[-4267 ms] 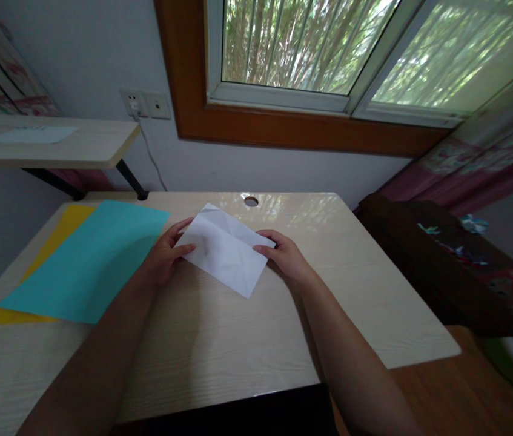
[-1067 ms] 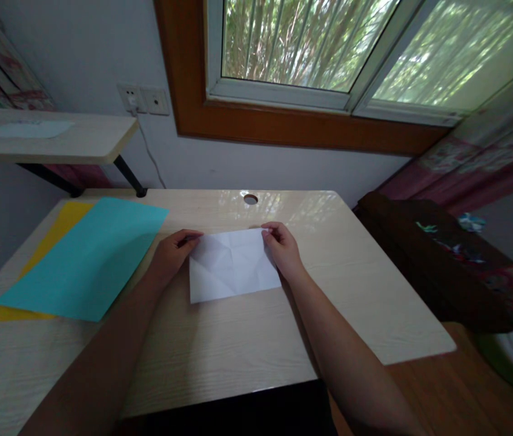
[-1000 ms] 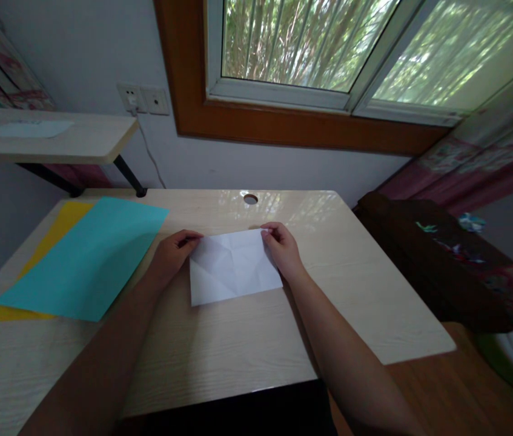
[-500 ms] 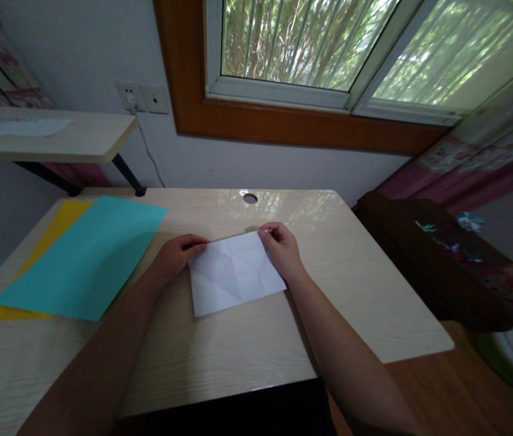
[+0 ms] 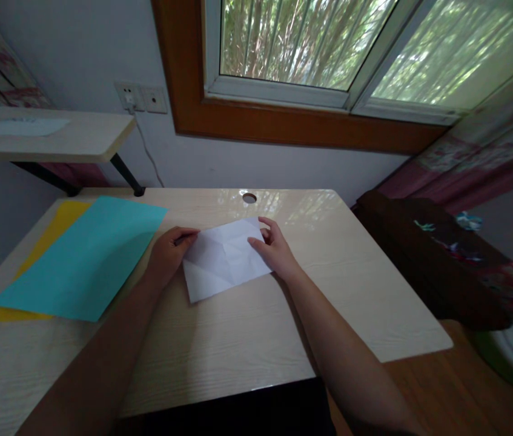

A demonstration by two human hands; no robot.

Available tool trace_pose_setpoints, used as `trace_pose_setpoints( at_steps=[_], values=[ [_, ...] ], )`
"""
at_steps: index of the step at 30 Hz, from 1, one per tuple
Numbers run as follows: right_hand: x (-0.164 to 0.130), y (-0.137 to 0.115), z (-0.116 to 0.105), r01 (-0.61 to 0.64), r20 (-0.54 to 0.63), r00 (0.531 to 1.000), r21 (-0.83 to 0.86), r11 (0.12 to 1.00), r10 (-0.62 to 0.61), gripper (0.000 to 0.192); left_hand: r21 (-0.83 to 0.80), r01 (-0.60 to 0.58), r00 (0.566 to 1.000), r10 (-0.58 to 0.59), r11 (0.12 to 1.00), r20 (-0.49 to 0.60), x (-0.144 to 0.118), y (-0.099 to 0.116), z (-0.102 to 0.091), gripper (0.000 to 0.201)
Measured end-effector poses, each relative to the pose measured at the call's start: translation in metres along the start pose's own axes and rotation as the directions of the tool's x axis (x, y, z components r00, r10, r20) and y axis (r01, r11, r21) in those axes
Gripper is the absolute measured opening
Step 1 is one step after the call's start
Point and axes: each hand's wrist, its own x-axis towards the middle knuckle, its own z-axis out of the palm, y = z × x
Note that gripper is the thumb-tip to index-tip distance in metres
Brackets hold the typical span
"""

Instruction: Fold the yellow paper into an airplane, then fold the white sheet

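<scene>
At the far left a small pale wooden side shelf (image 5: 56,140) juts out from the wall, with a faint white sheet lying on top. Below it, on the light wood-grain desk (image 5: 238,339), a yellow paper sheet (image 5: 63,219) lies flat, mostly covered by a larger turquoise paper sheet (image 5: 83,257) that overlaps it. On the wall above, a white double socket (image 5: 140,99) has a cable running down from it. Just right of the turquoise sheet, the left hand (image 5: 168,254) pinches the upper left corner of a creased white folded paper rectangle (image 5: 222,259), thumb on top, fingers closed on the edge. The white paper lies near the middle of the desk, turned slightly so its right side sits farther back. The right hand (image 5: 274,251) rests on the paper's right edge, fingers spread loosely and pressing it down, not gripped around it. Behind the paper is a round cable hole (image 5: 249,198) in the desk. To the right stands a dark brown cabinet (image 5: 433,260)
</scene>
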Motion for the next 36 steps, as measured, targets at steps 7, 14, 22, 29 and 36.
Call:
trace_pose_setpoints(
  at_steps=[7,14,22,29,36],
  values=[
    [-0.004,-0.010,0.004,-0.020,0.027,0.999,0.093,0.995,0.018,0.074,-0.014,0.013,0.995,-0.014,1.000,-0.099,0.002,-0.003,-0.003,0.026],
    [-0.004,-0.012,0.000,0.025,0.003,1.000,0.039,0.999,-0.025,0.065,-0.022,0.079,0.993,-0.076,0.997,0.094,0.003,-0.006,-0.008,0.030],
    [-0.006,-0.005,0.000,0.034,0.060,0.998,-0.123,0.992,-0.026,0.060,0.068,0.074,0.936,-0.093,0.995,0.339,-0.001,-0.001,-0.014,0.042],
    [-0.003,-0.005,-0.005,0.274,0.073,0.960,-0.440,0.855,-0.270,0.041,0.170,0.011,0.966,-0.054,0.985,0.252,0.003,-0.004,-0.013,0.036],
    [-0.013,-0.019,0.006,0.606,0.457,0.793,-0.659,0.446,-0.403,0.031,0.332,-0.234,0.943,0.131,0.914,0.305,0.004,-0.019,-0.006,0.034]
  ],
)
